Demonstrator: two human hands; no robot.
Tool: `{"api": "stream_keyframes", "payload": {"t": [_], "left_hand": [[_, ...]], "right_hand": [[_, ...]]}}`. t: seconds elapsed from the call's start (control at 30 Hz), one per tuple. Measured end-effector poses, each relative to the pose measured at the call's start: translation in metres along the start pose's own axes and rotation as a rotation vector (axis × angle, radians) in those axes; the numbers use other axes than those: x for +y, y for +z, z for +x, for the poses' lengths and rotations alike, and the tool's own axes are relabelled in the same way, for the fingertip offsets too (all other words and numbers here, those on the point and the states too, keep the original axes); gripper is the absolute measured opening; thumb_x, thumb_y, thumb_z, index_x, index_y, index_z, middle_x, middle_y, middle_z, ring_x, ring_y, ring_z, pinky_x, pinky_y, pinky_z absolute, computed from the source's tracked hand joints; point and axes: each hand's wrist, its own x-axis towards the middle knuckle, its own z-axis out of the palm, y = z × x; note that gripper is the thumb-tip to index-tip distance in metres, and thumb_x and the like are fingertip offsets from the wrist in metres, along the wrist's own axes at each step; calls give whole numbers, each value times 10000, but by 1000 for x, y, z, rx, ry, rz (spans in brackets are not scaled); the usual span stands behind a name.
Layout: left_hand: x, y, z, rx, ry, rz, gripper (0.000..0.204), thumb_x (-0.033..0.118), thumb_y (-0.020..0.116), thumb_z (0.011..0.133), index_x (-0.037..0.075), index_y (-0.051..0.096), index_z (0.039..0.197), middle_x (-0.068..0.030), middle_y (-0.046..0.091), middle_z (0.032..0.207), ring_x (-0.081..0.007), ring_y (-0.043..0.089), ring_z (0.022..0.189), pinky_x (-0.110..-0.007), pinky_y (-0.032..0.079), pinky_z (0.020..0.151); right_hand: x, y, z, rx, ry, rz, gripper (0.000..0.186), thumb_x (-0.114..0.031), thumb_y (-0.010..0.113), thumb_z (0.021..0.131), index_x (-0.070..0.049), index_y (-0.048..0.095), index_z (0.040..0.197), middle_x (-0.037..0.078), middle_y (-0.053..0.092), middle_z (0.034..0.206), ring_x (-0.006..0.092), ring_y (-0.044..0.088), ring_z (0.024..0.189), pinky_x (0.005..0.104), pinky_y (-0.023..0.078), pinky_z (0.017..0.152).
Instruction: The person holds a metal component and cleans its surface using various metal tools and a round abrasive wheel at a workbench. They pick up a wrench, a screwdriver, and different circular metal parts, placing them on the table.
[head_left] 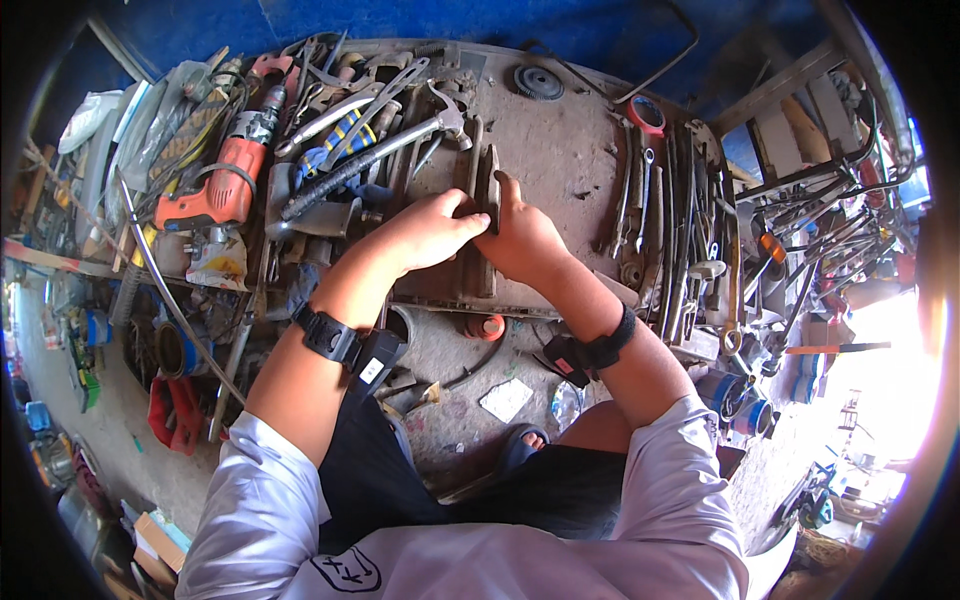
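Holding seen, head cam: dark narrow bar (494, 188) gripped in curled R hand (525, 242), btwn both hands; L hand (425, 235) half-curled beside it, grip can't be told. Hammer (375, 162) seen beyond L hand, wrench (646, 185) right of R hand.

And left of the left hand (437, 228) lies an orange pistol-shaped drill (222, 185); beyond that hand, a dark-handled steel claw hammer (400, 146). Past the right hand (525, 240) sits a round dark gear (538, 82), slim silvery metal spanners (644, 205) off to that hand's right.

There are two hands (437, 233), two black wristbands (328, 338), one claw hammer (420, 131), one orange drill (232, 178) and one dark disc (546, 84).
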Motion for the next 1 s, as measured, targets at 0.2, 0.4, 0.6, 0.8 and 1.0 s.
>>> {"api": "stream_keyframes", "payload": {"t": [0.2, 0.4, 0.6, 0.8, 1.0], "left_hand": [[-16, -9, 7, -92, -39, -123, 558, 356, 621, 974, -15, 487, 1368, -117, 629, 1223, -145, 631, 826, -283, 544, 752], [-11, -12, 6, -37, -17, -201, 508, 359, 630, 957, -8, 531, 1295, -99, 659, 1067, -141, 635, 740, -298, 537, 717], [-2, -22, -4, -75, -54, -303, 460, 315, 609, 985, 14, 526, 1323, -86, 604, 1210, -133, 632, 787, -272, 556, 717], [0, -32, -7, -98, -51, -305, 445, 314, 601, 990, 16, 539, 1313, -93, 607, 1217, -142, 638, 813, -278, 559, 739], [1, -32, -5, -123, -38, -316, 434, 318, 584, 990, 20, 555, 1304, -87, 621, 1211, -154, 651, 836, -294, 559, 767]], "right_hand": [[7, -7, 21, 51, -152, -13, 699, -264, 655, 833, -16, 365, 1419, 290, 680, 841, 449, 683, 804, 503, 555, 727], [27, -43, 127, 268, -110, -153, 298, -236, 653, 830, -68, 717, 1067, 196, 713, 1006, 365, 680, 949, 442, 546, 832], [30, -31, 168, 106, -64, -352, 265, -247, 654, 854, -55, 707, 1029, 192, 697, 1066, 364, 654, 1030, 439, 523, 890], [28, -17, 176, 469, -350, -273, 229, -275, 652, 878, -62, 688, 956, 199, 661, 965, 389, 636, 937, 471, 513, 843], [1, -26, 184, 206, -219, -355, 266, -284, 714, 802, -55, 711, 937, 192, 692, 918, 387, 661, 899, 464, 528, 808]]}}
